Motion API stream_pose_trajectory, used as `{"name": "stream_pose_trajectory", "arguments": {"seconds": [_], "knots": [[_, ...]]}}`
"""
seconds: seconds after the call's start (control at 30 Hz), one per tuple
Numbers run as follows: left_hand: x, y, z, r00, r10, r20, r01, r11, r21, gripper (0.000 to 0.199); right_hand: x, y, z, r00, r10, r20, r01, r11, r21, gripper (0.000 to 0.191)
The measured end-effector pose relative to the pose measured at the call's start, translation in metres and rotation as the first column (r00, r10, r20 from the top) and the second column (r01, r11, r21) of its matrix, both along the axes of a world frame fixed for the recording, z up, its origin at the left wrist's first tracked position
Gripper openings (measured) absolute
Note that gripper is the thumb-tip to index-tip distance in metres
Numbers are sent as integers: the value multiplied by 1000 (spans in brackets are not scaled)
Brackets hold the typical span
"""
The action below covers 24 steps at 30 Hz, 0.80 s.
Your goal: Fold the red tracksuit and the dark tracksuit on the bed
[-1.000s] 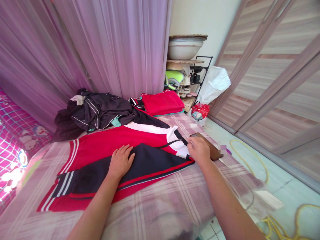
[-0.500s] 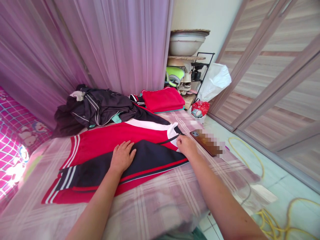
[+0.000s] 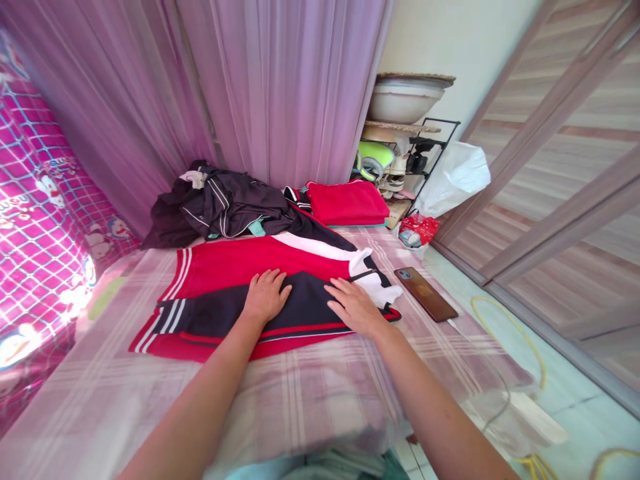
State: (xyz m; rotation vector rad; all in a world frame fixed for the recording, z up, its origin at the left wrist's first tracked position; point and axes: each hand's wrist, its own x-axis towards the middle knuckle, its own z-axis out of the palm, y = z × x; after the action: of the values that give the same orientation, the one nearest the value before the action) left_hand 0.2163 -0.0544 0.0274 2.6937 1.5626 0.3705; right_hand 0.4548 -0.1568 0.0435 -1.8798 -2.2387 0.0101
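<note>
A red, white and black jacket (image 3: 225, 267) lies spread on the plaid bed cover (image 3: 310, 393), its near sleeve (image 3: 215, 319) folded across the body. My left hand (image 3: 267, 295) rests flat on that dark sleeve, fingers apart. To its right, my right hand (image 3: 354, 305) also lies on the dark fabric with fingers spread, holding nothing. The white collar lining (image 3: 367, 273) shows just beyond my right hand. A brown phone (image 3: 425, 293) with a cable plugged in lies right of the collar.
Behind the jacket are a heap of dark clothes (image 3: 240, 203) and a folded red stack (image 3: 347, 202). A shoe rack (image 3: 435, 157) with basins (image 3: 407, 100), a white bag (image 3: 457, 177) and a red bag (image 3: 419, 229) stand beyond the bed, near a wooden wardrobe (image 3: 555, 173).
My right hand has let go of the collar edge, opened and moved left onto the dark sleeve. My left hand stays on the sleeve. The camera view has shifted left.
</note>
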Motion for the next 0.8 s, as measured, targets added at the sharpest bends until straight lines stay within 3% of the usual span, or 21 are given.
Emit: {"name": "stream_pose_trajectory", "arguments": {"seconds": [0.13,0.27,0.47,0.6,0.8], "knots": [[0,-5,9,998,-25,56,25,1000,8,48,4,-2,-20,996,-46,76,54,993,-103,50],[20,-32,20,996,-27,80,30,999,-32,44,8,0,-27,993,-63,97,72,994,-84,51],[52,-82,11,990,-92,109,103,990,-99,54,11,3,-37,993,-63,97,66,997,-27,50],[28,-85,6,996,-25,84,33,995,-90,56,14,5,-39,994,-46,99,52,997,-56,53],[-50,-72,9,987,155,-38,-156,987,-32,54,10,4,-35,993,-72,98,77,996,-52,52]]}}
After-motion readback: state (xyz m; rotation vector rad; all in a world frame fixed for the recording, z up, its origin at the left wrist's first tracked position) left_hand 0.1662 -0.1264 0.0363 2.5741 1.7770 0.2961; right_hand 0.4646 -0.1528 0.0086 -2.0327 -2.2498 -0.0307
